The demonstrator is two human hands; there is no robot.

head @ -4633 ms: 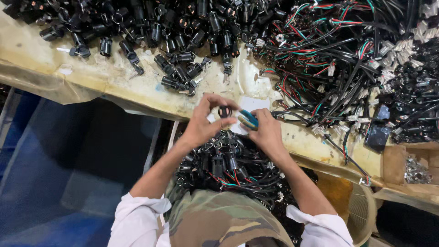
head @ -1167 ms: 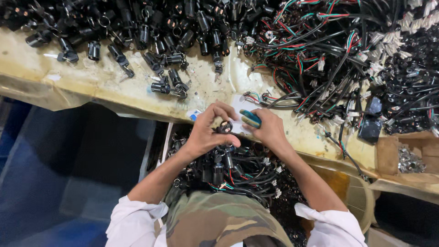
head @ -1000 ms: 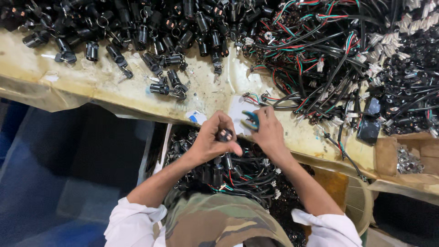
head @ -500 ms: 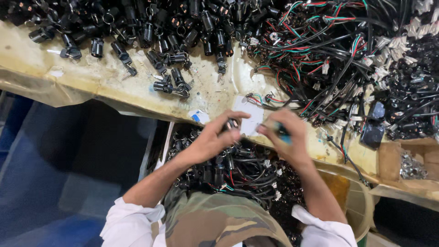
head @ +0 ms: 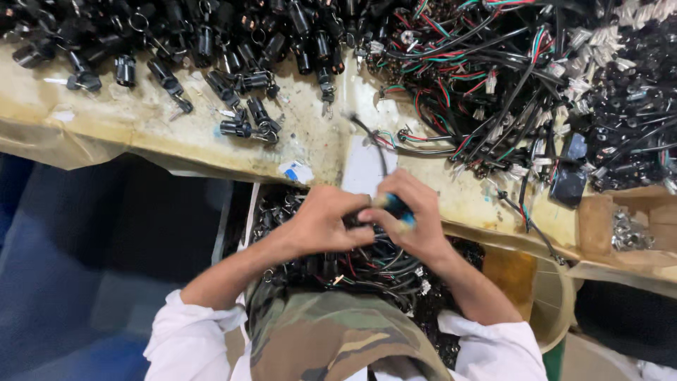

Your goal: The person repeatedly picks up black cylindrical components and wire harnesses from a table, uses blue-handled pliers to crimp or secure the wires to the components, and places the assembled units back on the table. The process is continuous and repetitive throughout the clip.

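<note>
Head view: hands (head: pixel 367 226) hide blurred part.

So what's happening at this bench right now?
A person in white sleeves works at a stained workbench with both hands close together over their lap. The right hand grips a blue-handled tool, and the left hand pinches a small black part against it; motion blur hides how they meet. A black wire runs up from the hands onto the bench. Loose black connectors lie to the left, a tangle of coloured wiring to the right, and more wired parts fill the lap.
</note>
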